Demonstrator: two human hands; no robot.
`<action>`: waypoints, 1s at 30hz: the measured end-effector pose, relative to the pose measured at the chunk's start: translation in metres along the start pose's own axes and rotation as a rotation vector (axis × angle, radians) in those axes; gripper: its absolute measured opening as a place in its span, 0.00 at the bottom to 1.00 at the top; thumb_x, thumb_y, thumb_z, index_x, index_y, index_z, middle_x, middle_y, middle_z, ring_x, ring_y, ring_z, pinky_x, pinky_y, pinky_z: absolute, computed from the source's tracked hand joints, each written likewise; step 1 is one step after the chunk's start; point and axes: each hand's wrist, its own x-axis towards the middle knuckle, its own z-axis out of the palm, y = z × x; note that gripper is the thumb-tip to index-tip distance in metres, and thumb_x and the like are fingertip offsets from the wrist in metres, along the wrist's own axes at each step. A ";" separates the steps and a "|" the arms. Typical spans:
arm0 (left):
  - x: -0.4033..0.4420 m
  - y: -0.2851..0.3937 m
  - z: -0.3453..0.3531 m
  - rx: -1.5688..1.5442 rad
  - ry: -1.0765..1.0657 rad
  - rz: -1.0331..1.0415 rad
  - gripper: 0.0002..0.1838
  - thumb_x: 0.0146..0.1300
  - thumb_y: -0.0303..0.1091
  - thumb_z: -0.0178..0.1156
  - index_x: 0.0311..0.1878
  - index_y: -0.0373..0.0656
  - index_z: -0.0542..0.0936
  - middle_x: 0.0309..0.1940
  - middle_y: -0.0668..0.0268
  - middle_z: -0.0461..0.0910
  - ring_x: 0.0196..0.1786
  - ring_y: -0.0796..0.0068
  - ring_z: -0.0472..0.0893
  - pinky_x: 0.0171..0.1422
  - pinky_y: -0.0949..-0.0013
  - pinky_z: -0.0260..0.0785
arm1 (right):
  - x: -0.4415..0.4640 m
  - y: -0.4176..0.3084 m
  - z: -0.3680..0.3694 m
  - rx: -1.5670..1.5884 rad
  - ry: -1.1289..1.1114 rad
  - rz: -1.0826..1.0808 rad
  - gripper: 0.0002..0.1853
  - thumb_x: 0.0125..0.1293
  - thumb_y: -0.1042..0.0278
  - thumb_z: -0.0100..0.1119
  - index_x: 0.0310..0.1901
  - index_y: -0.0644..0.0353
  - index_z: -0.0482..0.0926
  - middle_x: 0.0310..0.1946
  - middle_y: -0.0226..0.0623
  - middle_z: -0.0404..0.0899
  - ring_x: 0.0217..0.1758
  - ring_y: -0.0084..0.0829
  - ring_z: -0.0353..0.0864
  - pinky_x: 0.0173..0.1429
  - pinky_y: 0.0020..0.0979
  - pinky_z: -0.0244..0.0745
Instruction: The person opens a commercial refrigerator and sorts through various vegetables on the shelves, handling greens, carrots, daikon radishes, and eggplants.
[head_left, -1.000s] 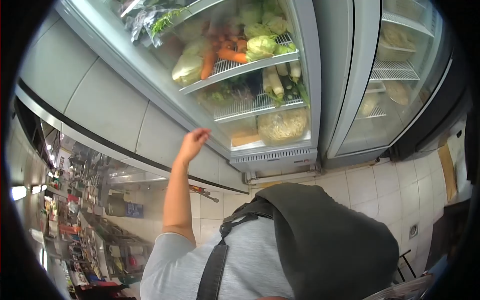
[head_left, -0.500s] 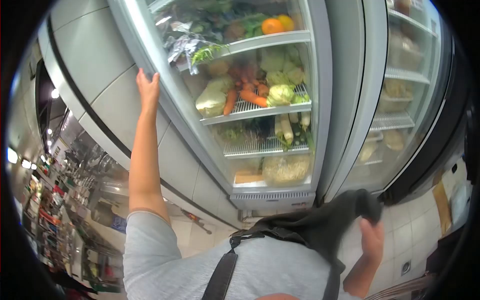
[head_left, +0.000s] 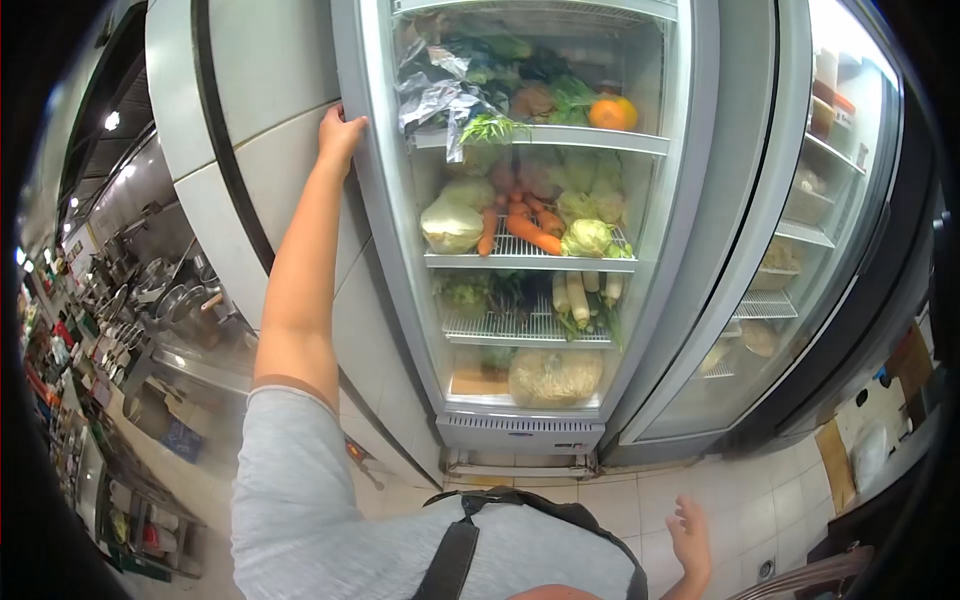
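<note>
- So since the last frame the person's left hand (head_left: 342, 136) has gone from beside the fridge to its door edge, and the right hand (head_left: 690, 540) has let go of the dark fabric (head_left: 560, 508).
- Left grip: fingertips and thumb are at the edge, but can't tell if they're clamped on. Right grip: released, fingers apart, low over the floor tiles (head_left: 655, 505).
- The glass-front fridge (head_left: 520, 436) is straight ahead, upright, long axis running top to bottom, glass facing the person.
- There's a little oval badge (head_left: 521, 434) on the bottom grille, way too small to read.
- Inside: orange (head_left: 613, 113) up high, crinkly silver wrap (head_left: 440, 100) drooping over the shelf edge, carrots (head_left: 534, 234) between pale cabbages, a big bagged pale bundle (head_left: 556, 378) at the bottom.
- Pale wall panels (head_left: 270, 70) on the left, second fridge (head_left: 740, 340) on the right.
</note>
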 end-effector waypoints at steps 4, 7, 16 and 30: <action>-0.007 -0.022 -0.009 -0.233 -0.144 -0.028 0.33 0.51 0.34 0.72 0.57 0.33 0.69 0.43 0.62 0.78 0.46 0.71 0.77 0.56 0.68 0.67 | -0.009 -0.029 0.015 -0.005 -0.077 -0.034 0.29 0.60 0.75 0.61 0.65 0.59 0.68 0.56 0.42 0.73 0.50 0.37 0.77 0.47 0.33 0.73; -0.023 -0.033 0.005 -0.223 -0.082 -0.026 0.30 0.47 0.32 0.75 0.51 0.33 0.71 0.39 0.60 0.79 0.40 0.70 0.78 0.46 0.67 0.72 | -0.022 -0.039 0.033 -0.021 -0.108 -0.048 0.28 0.60 0.74 0.61 0.64 0.60 0.69 0.54 0.42 0.75 0.51 0.36 0.77 0.46 0.33 0.73; -0.035 -0.052 0.018 -0.146 0.034 -0.021 0.28 0.45 0.31 0.75 0.48 0.32 0.74 0.36 0.59 0.80 0.35 0.70 0.79 0.39 0.67 0.73 | -0.082 -0.044 0.069 -0.031 -0.122 0.036 0.27 0.61 0.70 0.63 0.63 0.59 0.71 0.52 0.41 0.78 0.49 0.34 0.80 0.50 0.33 0.74; -0.135 -0.007 -0.021 -0.046 0.228 0.155 0.28 0.51 0.39 0.72 0.51 0.35 0.74 0.44 0.56 0.77 0.47 0.63 0.78 0.52 0.64 0.70 | -0.072 -0.081 0.117 -0.045 -0.174 0.105 0.26 0.62 0.68 0.63 0.61 0.64 0.71 0.51 0.45 0.79 0.48 0.38 0.81 0.53 0.34 0.75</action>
